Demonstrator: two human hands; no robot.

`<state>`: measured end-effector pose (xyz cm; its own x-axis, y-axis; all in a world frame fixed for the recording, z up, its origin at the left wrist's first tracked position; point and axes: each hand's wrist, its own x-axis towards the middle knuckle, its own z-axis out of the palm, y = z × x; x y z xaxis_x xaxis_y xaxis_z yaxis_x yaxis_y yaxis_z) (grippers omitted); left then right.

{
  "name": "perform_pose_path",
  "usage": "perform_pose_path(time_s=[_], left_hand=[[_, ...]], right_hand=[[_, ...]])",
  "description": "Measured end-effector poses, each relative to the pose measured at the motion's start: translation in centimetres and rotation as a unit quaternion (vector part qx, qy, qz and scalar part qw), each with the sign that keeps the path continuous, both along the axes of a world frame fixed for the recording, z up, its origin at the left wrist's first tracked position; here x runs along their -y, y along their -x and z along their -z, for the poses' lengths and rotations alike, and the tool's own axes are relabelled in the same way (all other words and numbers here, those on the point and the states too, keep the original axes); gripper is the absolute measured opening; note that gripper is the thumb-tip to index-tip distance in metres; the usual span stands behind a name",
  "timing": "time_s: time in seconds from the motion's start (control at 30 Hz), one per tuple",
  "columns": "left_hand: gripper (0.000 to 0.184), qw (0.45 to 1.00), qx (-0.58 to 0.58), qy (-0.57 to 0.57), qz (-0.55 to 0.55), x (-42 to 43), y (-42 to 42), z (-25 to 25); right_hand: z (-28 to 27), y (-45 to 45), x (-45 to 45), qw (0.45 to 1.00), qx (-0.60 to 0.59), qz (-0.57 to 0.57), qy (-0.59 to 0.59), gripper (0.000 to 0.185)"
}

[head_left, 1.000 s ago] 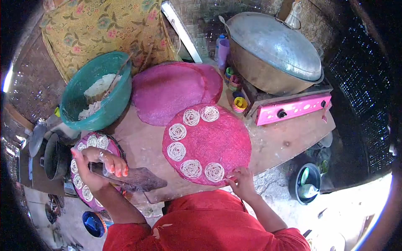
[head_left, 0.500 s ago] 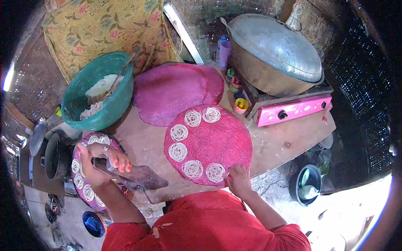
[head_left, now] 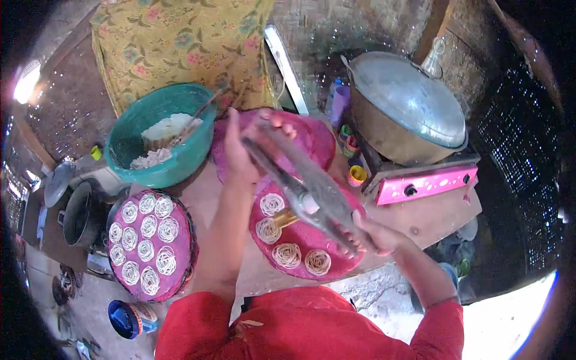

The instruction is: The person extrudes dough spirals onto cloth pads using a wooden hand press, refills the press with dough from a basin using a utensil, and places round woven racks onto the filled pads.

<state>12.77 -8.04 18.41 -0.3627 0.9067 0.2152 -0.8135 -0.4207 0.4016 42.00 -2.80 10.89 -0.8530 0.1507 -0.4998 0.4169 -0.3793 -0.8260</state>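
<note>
Worktable [head_left: 432, 213], handheld press [head_left: 321, 187], long axis seemingly slanting down rightward

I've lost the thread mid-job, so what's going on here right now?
The person's left hand and right hand grip opposite ends of a long dark tool, held over a pink round mat. A brass-coloured cylinder shows near its middle. Four pale swirls are visible on that mat, partly hidden by the tool. A second mat, to the left, carries many more.
</note>
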Motion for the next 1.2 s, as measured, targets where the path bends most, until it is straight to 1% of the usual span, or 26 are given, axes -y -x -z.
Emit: perform_pose_path(time_s=[0.03,0.1,0.17,0.2,0.23,0.27,0.3,0.37,0.4,0.43,0.5,0.6,0.73,0.8,0.83,0.9,0.93,0.97,1.03,1.07,1.13,1.2], left_hand=[[0.049,0.998,0.058,0.024,-0.01,-1.4,0.0,1.3],[0.044,0.995,0.099,0.022,-0.001,-4.3,1.2,5.8],[0.041,0.992,0.103,-0.052,0.044,-6.5,3.8,12.3],[0.041,0.992,0.104,-0.056,0.043,-7.1,4.3,14.6],[0.045,0.987,0.153,-0.043,0.03,-7.3,4.6,16.6],[0.049,0.979,0.201,-0.03,0.016,-7.5,4.8,18.0],[0.049,0.979,0.2,-0.032,0.016,-7.4,4.8,19.1],[0.051,0.972,0.232,0.026,-0.003,-7.5,5.2,20.5],[0.051,0.967,0.252,0.024,-0.006,-7.6,5.4,20.1],[0.051,0.967,0.252,0.024,-0.007,-7.6,5.8,19.8],[0.042,0.979,0.191,0.044,-0.06,-7.2,6.5,18.4],[0.042,0.974,0.213,0.059,-0.054,-5.8,7.1,16.0],[0.042,0.967,0.235,0.083,-0.06,-5.1,5.4,15.8],[0.044,0.961,0.264,0.06,-0.053,-5.7,4.5,16.4],[0.044,0.961,0.265,0.061,-0.054,-5.9,4.6,16.5],[0.044,0.974,0.219,0.026,-0.058,-7.0,5.1,16.0],[0.045,0.965,0.251,0.041,-0.061,-7.2,5.4,15.2],[0.045,0.965,0.252,0.04,-0.059,-7.1,6.1,15.1],[0.051,0.973,0.231,-0.005,-0.002,-6.9,7.5,15.0],[0.051,0.973,0.23,-0.005,-0.002,-6.9,7.5,15.2],[0.046,0.974,0.208,0.069,-0.055,-5.2,6.5,13.7],[0.045,0.969,0.222,0.089,-0.056,-4.3,5.3,13.3]], right_hand=[[-0.8,0.6,-0.4,1.0,0.0,-0.006,-0.006,0.079],[-2.7,2.0,-1.3,0.998,0.042,0.049,-0.005,0.077],[-1.5,2.9,-2.6,0.998,0.053,0.034,-0.008,0.074],[-0.5,3.5,-3.1,0.995,0.087,0.012,-0.036,0.074],[0.1,3.9,-3.3,0.991,0.121,-0.008,-0.063,0.073],[0.2,4.5,-3.2,0.988,0.138,-0.015,-0.064,0.073],[0.2,4.9,-3.2,0.988,0.138,-0.015,-0.066,0.073],[0.2,5.6,-3.4,0.975,0.2,-0.028,-0.093,0.075],[0.3,5.9,-3.7,0.969,0.203,-0.032,-0.14,0.078],[0.5,6.4,-4.0,0.968,0.204,-0.033,-0.14,0.078],[1.0,7.4,-4.2,0.963,0.2,-0.048,-0.173,0.08],[0.8,7.8,-3.8,0.969,0.191,-0.039,-0.15,0.079],[-2.6,6.8,-3.0,0.972,0.19,-0.052,-0.124,0.076],[-4.7,6.7,-2.7,0.965,0.201,-0.021,-0.17,0.072],[-4.6,6.7,-3.0,0.964,0.202,-0.022,-0.169,0.072],[-4.0,6.7,-3.6,0.957,0.191,-0.013,-0.217,0.071],[-3.0,6.8,-4.0,0.949,0.231,-0.003,-0.213,0.073],[-2.5,6.7,-3.9,0.949,0.232,-0.001,-0.215,0.073],[-2.3,7.1,-3.0,0.956,0.208,0.001,-0.207,0.075],[-2.5,7.3,-2.5,0.96,0.202,-0.002,-0.195,0.076],[-2.4,6.9,-2.0,0.961,0.202,-0.004,-0.187,0.076],[-2.7,6.5,-1.7,0.963,0.201,-0.007,-0.179,0.076]])
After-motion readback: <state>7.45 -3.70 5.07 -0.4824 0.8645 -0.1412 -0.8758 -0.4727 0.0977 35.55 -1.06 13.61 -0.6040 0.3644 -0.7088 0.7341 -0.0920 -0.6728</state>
